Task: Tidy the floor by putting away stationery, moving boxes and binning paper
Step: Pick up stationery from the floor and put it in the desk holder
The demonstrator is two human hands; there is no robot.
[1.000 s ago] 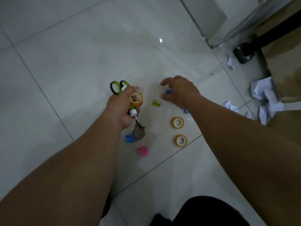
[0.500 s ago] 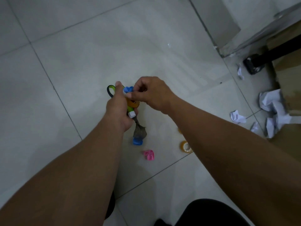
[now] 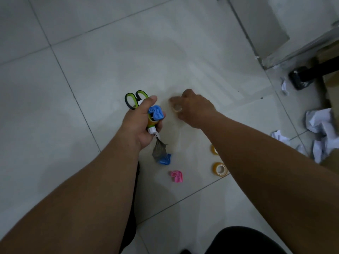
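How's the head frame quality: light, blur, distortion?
Head view: dim, flat light, bluish cast, no hard shadows; faint sheen on the floor tiles; right hand motion-blurred at the fingers, the tape roll there smeared; left hand and scissors fairly sharp; wide-angle bend in the grout lines, forearms swollen toward the bottom edge.

Green-handled scissors (image 3: 136, 99) and blue clip (image 3: 156, 112) in left hand (image 3: 136, 125), tape roll (image 3: 177, 107) in right hand (image 3: 195, 109)
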